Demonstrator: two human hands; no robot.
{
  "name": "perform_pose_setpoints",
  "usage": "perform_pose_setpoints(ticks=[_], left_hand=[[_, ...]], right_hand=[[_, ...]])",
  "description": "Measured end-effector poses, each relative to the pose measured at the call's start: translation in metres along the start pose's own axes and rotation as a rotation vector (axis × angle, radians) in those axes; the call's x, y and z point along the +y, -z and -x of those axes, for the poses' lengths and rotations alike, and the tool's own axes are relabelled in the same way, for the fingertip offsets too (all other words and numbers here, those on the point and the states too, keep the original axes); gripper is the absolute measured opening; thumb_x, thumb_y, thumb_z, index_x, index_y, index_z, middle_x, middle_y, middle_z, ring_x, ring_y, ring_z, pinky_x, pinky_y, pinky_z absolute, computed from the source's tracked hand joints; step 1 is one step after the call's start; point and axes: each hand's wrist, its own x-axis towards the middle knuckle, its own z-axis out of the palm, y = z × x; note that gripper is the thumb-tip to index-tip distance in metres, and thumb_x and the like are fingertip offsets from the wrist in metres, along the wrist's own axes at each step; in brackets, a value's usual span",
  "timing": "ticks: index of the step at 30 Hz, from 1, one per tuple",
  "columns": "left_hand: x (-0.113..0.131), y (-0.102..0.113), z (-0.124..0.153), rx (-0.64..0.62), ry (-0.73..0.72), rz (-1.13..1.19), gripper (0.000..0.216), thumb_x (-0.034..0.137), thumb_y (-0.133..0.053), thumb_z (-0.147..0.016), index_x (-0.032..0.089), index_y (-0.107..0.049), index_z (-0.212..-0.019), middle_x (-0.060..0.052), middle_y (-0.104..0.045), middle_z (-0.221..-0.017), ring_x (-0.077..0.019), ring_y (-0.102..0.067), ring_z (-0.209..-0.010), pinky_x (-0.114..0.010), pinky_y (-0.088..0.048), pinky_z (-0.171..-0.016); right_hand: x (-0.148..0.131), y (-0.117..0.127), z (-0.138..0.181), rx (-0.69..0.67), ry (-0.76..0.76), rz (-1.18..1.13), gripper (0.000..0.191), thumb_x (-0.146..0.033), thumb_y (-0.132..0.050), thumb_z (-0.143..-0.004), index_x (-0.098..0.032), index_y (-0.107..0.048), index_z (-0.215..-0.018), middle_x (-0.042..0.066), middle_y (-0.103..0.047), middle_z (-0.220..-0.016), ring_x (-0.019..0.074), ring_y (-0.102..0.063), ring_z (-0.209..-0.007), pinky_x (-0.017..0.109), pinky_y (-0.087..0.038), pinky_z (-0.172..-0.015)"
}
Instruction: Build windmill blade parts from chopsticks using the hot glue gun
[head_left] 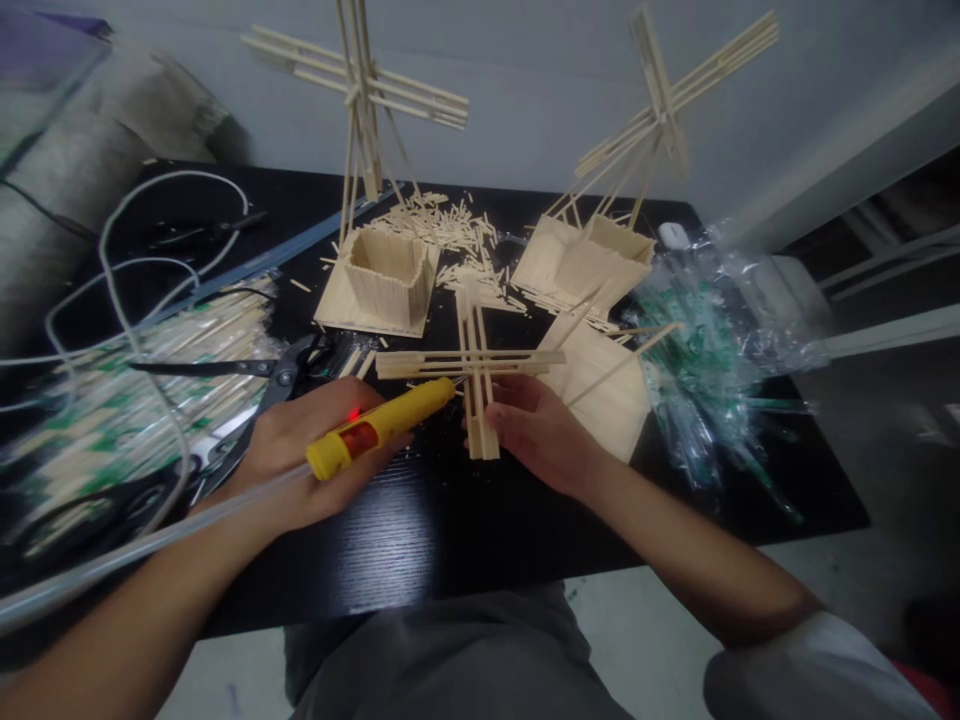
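Note:
My left hand [292, 450] is wrapped round a yellow pen-style hot glue gun [401, 412], with a long clear glue stick [202, 520] running out of its back. The gun's front end points at the middle of a cross of thin wooden sticks [420, 367], close to the crossing; whether the tip touches cannot be seen. My right hand [544, 435] grips the lower arm of that cross, thumb in front and the other fingers partly hidden behind it. Beside my right hand lies a flat wooden stick panel [611, 385] with loose sticks across it.
Two stick models, a left one [386, 280] and a right one [600, 255], stand at the back with crosses above box-like bases. A heap of short sticks [450, 225] lies between them. Cutters [277, 375], bagged sticks [187, 350] and white cable [105, 250] are left; plastic wrappers [697, 340] are right.

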Motion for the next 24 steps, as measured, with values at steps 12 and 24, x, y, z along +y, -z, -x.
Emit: perform_pose_setpoints(ticks=[12, 24], left_hand=[[0.0034, 0.0003, -0.0009, 0.018, 0.042, -0.010, 0.013, 0.036, -0.061, -0.106, 0.025, -0.065, -0.100, 0.001, -0.069, -0.084, -0.0125, -0.066, -0.067, -0.024, -0.051, -0.059], [0.0050, 0.0012, -0.0006, -0.004, 0.075, -0.014, 0.016, 0.038, -0.064, -0.105, 0.023, -0.065, -0.098, 0.000, -0.071, -0.087, -0.0134, -0.067, -0.069, -0.025, -0.049, -0.059]], right_hand=[[0.0009, 0.0010, 0.0002, -0.022, 0.016, 0.035, 0.045, -0.036, -0.105, -0.066, -0.022, -0.081, -0.102, 0.000, -0.079, -0.092, 0.0135, -0.074, -0.078, 0.025, -0.065, -0.072], [0.0003, -0.0010, -0.0001, 0.018, 0.060, 0.097, 0.041, -0.033, -0.105, -0.066, -0.023, -0.083, -0.100, 0.002, -0.080, -0.095, 0.0148, -0.071, -0.081, 0.026, -0.061, -0.074]])
